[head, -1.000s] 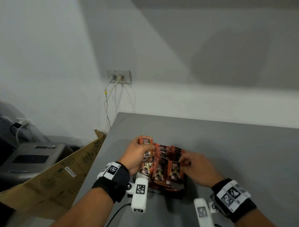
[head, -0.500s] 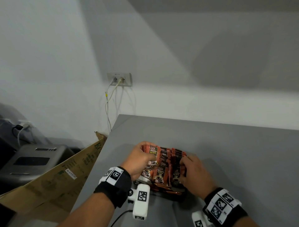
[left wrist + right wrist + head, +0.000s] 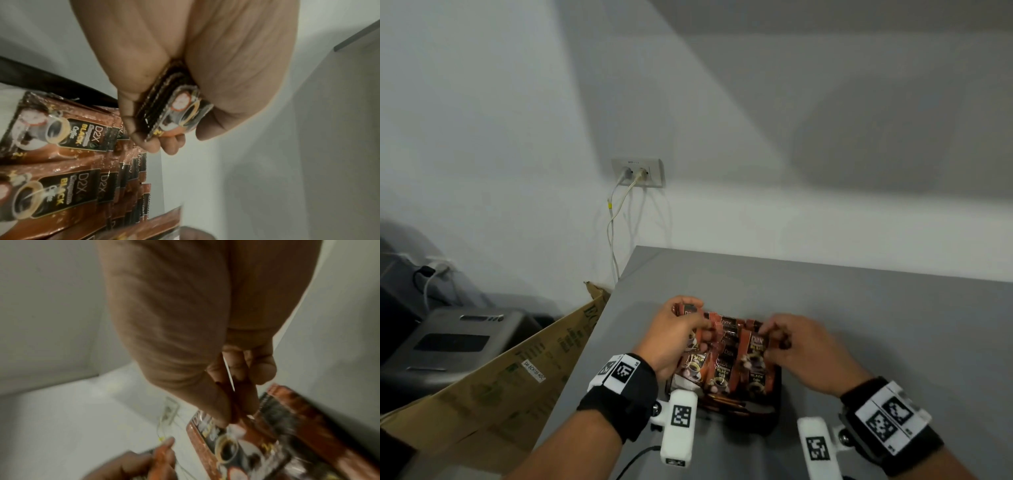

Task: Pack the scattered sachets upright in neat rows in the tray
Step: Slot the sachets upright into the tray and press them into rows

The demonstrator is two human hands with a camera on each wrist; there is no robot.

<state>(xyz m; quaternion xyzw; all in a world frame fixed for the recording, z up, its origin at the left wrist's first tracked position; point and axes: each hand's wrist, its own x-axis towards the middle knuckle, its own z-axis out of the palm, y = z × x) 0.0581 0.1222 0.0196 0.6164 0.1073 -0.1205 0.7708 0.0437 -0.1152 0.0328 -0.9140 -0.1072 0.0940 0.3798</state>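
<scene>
Brown-and-orange coffee sachets (image 3: 726,363) stand in rows in a dark tray (image 3: 774,407) on the grey table (image 3: 876,325). My left hand (image 3: 688,320) is at the tray's far left corner and grips a small bundle of sachets (image 3: 174,108) between fingers and thumb, next to the packed rows (image 3: 68,129). My right hand (image 3: 774,334) is over the right row, where thumb and fingers pinch the top edge of one sachet (image 3: 234,439). The hands hide much of the far end of the rows.
The table's left edge runs just beside the tray, with a cardboard box (image 3: 524,373) and a grey machine (image 3: 452,342) below it. A wall socket with cables (image 3: 637,171) sits behind. Bare grey tabletop stretches to the right and the back.
My right hand's fingers have gone from the side of the right row to pinching a sachet's top edge. My left hand has kept its bundle at the far left of the tray.
</scene>
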